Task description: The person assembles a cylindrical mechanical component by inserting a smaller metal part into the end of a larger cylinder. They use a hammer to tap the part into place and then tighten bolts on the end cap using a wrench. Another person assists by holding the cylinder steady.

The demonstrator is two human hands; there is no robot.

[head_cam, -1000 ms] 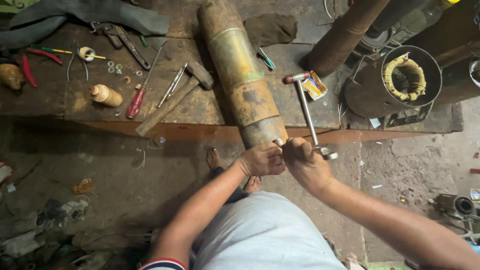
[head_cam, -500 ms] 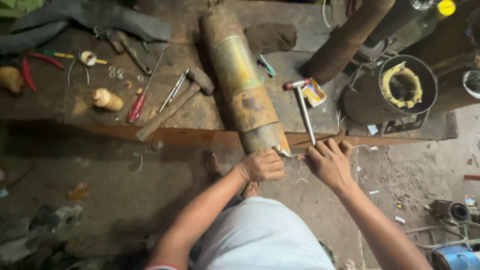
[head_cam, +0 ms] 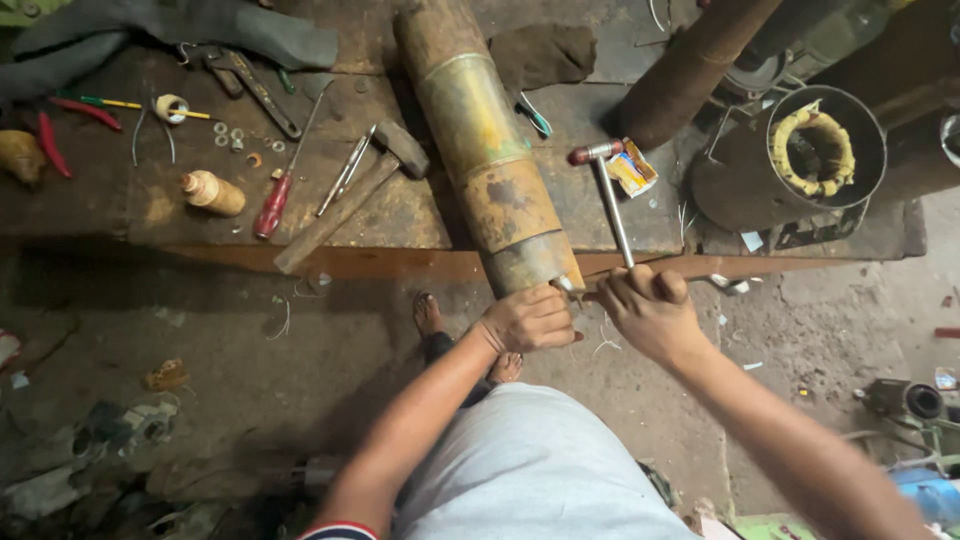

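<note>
Gripping the end of the long rusty cylinder (head_cam: 490, 170) that overhung the table (head_cam: 160, 210), our left hand (head_cam: 528, 318) had its fingers clenched round it; we judged it heavy, stiff and rough. Our right hand (head_cam: 648, 312) grasped the slim T-handled wrench (head_cam: 612, 205). Nearby, a round housing (head_cam: 800, 150) held yellowish windings.

Left hand (head_cam: 527, 320) covers the pipe (head_cam: 487, 150) end; pipe's far end cut off at top edge. Right hand (head_cam: 648, 310) hides the metal bar's (head_cam: 612, 205) lower end.
</note>
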